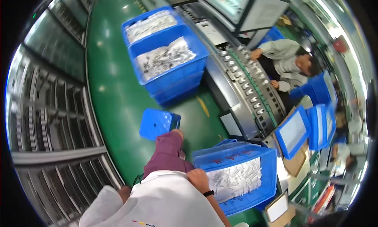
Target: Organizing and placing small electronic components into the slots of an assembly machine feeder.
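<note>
My right hand [199, 180], with a black band at its wrist, lies at the hem of my white shirt [169, 199], beside the left rim of a large blue bin [269, 176]. Its fingers are curled, and whatever they may hold is hidden. Inside that bin lies a heap of small white parts [240, 176] with clear wrapping. Only a bit of skin of my left arm or hand [125, 192] shows past the white sleeve, low on the left; its fingers are hidden. My bent leg in maroon shorts [165, 148] reaches forward.
A small blue stool or box [155, 124] stands ahead of my knee. Beyond it are stacked blue bins [169, 83] of small parts. A long machine [240, 81] with rows of white fixtures runs at right, a seated person [285, 61] behind it. Metal racks [51, 109] line the left.
</note>
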The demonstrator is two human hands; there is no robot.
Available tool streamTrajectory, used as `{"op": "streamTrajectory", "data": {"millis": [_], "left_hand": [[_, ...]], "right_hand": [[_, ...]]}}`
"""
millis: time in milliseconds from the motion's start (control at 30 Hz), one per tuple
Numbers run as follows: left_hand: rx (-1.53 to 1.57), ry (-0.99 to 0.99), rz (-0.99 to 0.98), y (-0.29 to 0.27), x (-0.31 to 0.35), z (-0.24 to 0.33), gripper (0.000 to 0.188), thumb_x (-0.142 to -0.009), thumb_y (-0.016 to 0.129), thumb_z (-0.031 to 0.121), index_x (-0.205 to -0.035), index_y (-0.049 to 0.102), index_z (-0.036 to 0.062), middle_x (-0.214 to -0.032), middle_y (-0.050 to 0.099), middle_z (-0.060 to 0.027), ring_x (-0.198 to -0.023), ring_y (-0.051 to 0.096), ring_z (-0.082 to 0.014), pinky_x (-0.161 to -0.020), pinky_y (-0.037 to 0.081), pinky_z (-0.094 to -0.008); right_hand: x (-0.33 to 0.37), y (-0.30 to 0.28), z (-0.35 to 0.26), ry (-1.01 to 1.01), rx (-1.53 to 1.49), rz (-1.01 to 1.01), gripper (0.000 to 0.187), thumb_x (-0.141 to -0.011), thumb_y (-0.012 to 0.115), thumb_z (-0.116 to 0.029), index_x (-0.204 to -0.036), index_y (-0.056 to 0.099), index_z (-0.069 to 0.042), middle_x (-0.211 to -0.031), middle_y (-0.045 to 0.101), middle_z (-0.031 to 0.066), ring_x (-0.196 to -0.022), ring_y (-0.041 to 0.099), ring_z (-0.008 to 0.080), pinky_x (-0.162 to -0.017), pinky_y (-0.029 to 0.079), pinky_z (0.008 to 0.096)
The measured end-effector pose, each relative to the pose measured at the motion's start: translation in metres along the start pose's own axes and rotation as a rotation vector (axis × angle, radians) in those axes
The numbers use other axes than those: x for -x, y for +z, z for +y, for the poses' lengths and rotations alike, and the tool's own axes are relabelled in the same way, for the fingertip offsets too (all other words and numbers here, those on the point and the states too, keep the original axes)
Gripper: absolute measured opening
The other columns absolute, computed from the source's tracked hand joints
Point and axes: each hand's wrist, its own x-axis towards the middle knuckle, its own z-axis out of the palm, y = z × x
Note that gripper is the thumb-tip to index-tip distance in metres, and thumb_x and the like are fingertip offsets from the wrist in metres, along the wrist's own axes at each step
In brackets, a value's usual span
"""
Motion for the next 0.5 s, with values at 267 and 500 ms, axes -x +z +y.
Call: {"op": "streamTrajectory", "data": {"millis": [267,500], "left_hand": [[-0.314,-0.01,0.066,0.101,0.064,-0.113,0.028,-0.105,0.054,0.022,-0.116,0.075,0.0097,-0.118,0.073,-0.0164,-0.107,0.07,-0.0333,-0.091,0.057,-0.0477],[0.169,-0.147,0.432,-0.043,0.039,-0.225,0.035,-0.1,0.054,0.035,-0.091,0.073,0.0076,-0.098,0.073,-0.0215,-0.092,0.071,-0.0406,-0.083,0.057,-0.0527]], "right_hand": [[-0.025,-0.026,0.008,0.4,-0.312,0.269,0.018,-0.094,0.063,-0.021,-0.106,0.068,-0.009,-0.098,0.069,0.0109,-0.096,0.065,0.0344,-0.084,0.051,0.0482],[-0.101,-0.08,0.061,0.622,-0.433,0.39,0.029,-0.091,0.068,-0.019,-0.116,0.065,-0.004,-0.108,0.068,0.0162,-0.105,0.064,0.0385,-0.092,0.051,0.0477]]}}
